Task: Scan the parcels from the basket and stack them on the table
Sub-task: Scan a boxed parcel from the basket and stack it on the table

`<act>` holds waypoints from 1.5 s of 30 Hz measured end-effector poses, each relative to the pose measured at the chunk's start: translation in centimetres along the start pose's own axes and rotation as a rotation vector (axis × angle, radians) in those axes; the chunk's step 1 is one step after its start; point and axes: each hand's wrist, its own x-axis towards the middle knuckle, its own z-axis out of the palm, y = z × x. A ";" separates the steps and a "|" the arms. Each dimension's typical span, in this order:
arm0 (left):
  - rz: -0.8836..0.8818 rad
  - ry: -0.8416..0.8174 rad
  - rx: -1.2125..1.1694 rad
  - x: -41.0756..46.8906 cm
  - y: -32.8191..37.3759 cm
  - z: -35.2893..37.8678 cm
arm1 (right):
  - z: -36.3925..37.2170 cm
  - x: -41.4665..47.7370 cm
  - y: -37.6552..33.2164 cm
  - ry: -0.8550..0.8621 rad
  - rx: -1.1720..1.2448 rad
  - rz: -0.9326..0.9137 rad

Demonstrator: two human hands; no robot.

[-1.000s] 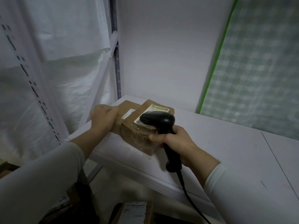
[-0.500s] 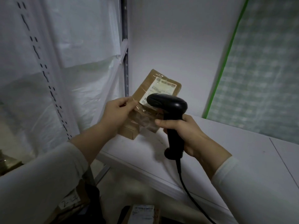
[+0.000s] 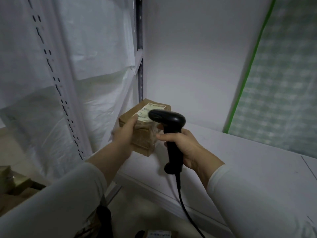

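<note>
- The parcel (image 3: pixel 132 115), a brown cardboard box with clear tape on its near side, is at the far left corner of the desk (image 3: pixel 240 169), close to the wall (image 3: pixel 188 57). Its lower corner seems to touch the desk, but I cannot tell whether a second box is under it.
- The left hand (image 3: pixel 124 134) grips the parcel from the near left side, with the fingers (image 3: pixel 131 123) curled over its upper edge.
- The right hand (image 3: pixel 187 148) is closed firmly around the handle of the black scanner (image 3: pixel 171 121). A cable (image 3: pixel 185 208) hangs down from the handle.
- The scanner head is just beside and partly over the white label (image 3: pixel 151 109) on the top face, and its nose points left toward the label.
- The parcel lies left of the right hand, so the left hand is the nearer one.
- The long axis of the parcel seems to run away from the person, a little to the right.
- In my judgement this is the scanning step. The label must face the scanner before the parcel is put down.
</note>
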 end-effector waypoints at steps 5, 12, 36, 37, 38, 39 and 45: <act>-0.190 -0.240 -0.165 -0.9 -2.4 1.9 | -3.0 -0.5 0.9 0.134 0.116 0.066; -0.164 -0.101 -0.251 2.3 -1.5 4.3 | -4.9 0.2 1.6 0.122 0.235 0.088; -0.026 -0.037 0.122 4.9 -1.8 9.4 | -6.7 -2.8 -0.1 0.013 -0.019 0.204; 0.048 -0.027 0.235 3.1 -2.3 9.0 | -6.7 -4.1 -0.2 0.021 -0.053 0.202; 0.125 -0.029 0.362 1.1 -3.0 8.6 | -6.8 -5.5 -0.3 0.024 -0.093 0.201; 0.198 -0.042 0.498 -0.7 -3.7 8.1 | -6.8 -6.8 -0.3 0.023 -0.138 0.200; 0.301 -0.192 0.972 -12.7 -7.3 3.3 | -6.6 -16.8 2.0 0.028 -0.325 0.255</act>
